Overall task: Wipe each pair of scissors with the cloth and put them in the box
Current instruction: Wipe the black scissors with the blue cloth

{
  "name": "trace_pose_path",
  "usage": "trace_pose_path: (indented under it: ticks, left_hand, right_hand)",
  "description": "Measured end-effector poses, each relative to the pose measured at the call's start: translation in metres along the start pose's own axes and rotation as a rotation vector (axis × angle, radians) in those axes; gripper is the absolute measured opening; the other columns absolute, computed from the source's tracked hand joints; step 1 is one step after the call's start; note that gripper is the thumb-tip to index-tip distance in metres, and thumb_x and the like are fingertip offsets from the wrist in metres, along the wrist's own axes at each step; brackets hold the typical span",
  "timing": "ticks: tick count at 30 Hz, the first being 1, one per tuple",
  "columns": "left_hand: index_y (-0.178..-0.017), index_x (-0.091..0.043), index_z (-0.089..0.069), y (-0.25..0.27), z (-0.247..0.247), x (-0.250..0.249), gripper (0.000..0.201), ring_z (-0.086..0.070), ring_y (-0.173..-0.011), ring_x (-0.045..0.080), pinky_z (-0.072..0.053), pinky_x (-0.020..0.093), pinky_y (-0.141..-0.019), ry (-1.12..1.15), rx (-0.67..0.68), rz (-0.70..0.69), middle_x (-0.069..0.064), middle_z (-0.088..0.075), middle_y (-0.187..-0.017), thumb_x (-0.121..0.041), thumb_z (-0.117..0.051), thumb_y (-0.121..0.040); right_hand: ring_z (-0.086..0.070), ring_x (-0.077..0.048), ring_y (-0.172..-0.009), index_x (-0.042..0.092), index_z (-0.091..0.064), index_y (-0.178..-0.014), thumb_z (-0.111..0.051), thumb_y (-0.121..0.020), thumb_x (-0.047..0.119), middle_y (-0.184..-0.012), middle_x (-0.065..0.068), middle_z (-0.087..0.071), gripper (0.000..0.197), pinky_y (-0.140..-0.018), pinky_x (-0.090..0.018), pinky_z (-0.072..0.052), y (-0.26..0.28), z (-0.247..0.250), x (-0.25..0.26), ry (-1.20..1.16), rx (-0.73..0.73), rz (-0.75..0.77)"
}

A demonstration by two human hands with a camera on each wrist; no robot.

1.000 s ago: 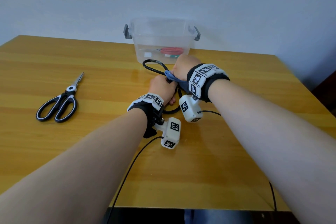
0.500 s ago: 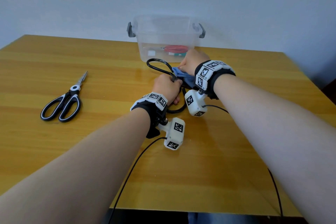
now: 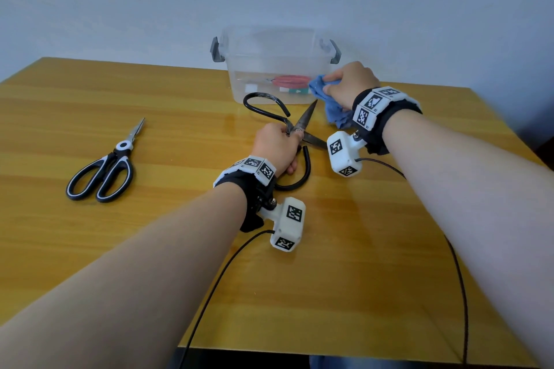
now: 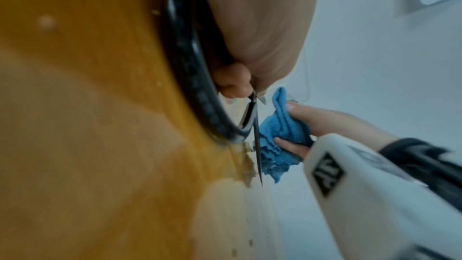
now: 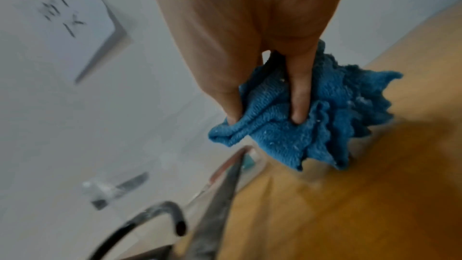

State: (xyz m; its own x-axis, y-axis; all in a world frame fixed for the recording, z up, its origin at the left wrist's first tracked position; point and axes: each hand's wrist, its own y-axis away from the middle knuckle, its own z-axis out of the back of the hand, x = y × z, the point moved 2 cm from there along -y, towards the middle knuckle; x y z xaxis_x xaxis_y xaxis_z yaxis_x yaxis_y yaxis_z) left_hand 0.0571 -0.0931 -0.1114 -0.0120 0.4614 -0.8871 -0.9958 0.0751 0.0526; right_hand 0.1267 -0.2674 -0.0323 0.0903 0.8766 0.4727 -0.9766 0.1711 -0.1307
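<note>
My left hand [image 3: 277,147] grips black iron scissors [image 3: 305,121] at the pivot, blades spread open and pointing right and up, big loop handles on either side of the hand. In the left wrist view the scissors [image 4: 252,114] stand edge-on under my fingers. My right hand [image 3: 349,85] holds a bunched blue cloth [image 3: 325,99], just off the blade tip and beside the box. The right wrist view shows the cloth [image 5: 300,124] pinched between thumb and fingers, above the blade [image 5: 220,201]. A clear plastic box [image 3: 275,48] at the back holds red-handled scissors [image 3: 290,81].
Black-and-white handled scissors [image 3: 105,171] lie shut on the wooden table [image 3: 90,249] at the left. Cables run from both wrist cameras toward the table's front edge [image 3: 329,358]. The wall stands right behind the box.
My right hand has slid the cloth along the blade and off its tip, moving right toward the box. The blades now show bare and spread. The left hand keeps its hold.
</note>
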Motion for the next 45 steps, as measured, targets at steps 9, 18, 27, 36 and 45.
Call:
trace_pose_path:
  ticks: [9,18,27,36,45]
  left_hand:
    - [-0.079,-0.006,-0.062,0.004,0.003,-0.002,0.029,-0.055,-0.034,0.016,-0.04,0.02,-0.037,0.024,0.017,0.023,0.006,-0.061,-0.047,-0.019,-0.051,-0.102]
    - [-0.08,-0.005,-0.063,0.001,0.004,0.002,0.031,-0.049,-0.029,0.012,-0.036,0.019,-0.035,0.012,0.038,0.012,0.005,-0.058,-0.046,-0.023,-0.055,-0.103]
    - [-0.09,-0.005,-0.066,0.0,0.003,0.005,0.027,-0.043,-0.028,0.015,-0.035,0.02,-0.034,0.025,0.041,-0.028,0.005,-0.055,-0.042,-0.026,-0.057,-0.103]
    - [-0.129,0.003,-0.058,0.003,0.004,0.007,0.04,-0.045,-0.029,0.013,-0.035,0.019,-0.035,0.158,0.005,-0.012,0.003,-0.057,-0.043,-0.029,-0.055,-0.105]
    - [-0.086,-0.005,-0.064,0.019,0.026,-0.017,0.023,-0.05,-0.039,0.027,-0.041,0.025,-0.036,0.316,-0.047,-0.018,0.009,-0.056,-0.047,-0.022,-0.064,-0.101]
  right_hand:
    - [-0.065,-0.016,-0.072,0.014,-0.081,-0.104,-0.075,-0.088,0.036,-0.1,-0.008,-0.076,0.027,-0.073,-0.037,-0.06,0.045,-0.017,0.041,0.049,0.34,0.143]
    - [-0.069,-0.022,-0.099,0.016,-0.079,-0.109,-0.064,-0.094,0.026,-0.115,-0.006,-0.074,0.024,-0.094,-0.039,-0.057,0.028,-0.043,0.038,0.127,0.254,0.071]
    - [-0.069,-0.03,-0.105,0.01,-0.08,-0.105,-0.066,-0.094,0.02,-0.11,-0.006,-0.076,0.021,-0.087,-0.039,-0.056,0.0,-0.027,0.005,-0.065,0.129,-0.037]
    - [-0.064,-0.031,-0.112,0.026,-0.073,-0.123,-0.058,-0.098,0.01,-0.132,-0.007,-0.066,0.033,-0.085,-0.028,-0.048,0.01,0.006,-0.022,-0.147,-0.018,-0.12]
    - [-0.069,-0.029,-0.098,0.029,-0.076,-0.118,-0.067,-0.09,0.015,-0.097,0.008,-0.068,0.033,-0.086,-0.041,-0.061,0.051,0.045,-0.009,-0.409,-0.061,-0.119]
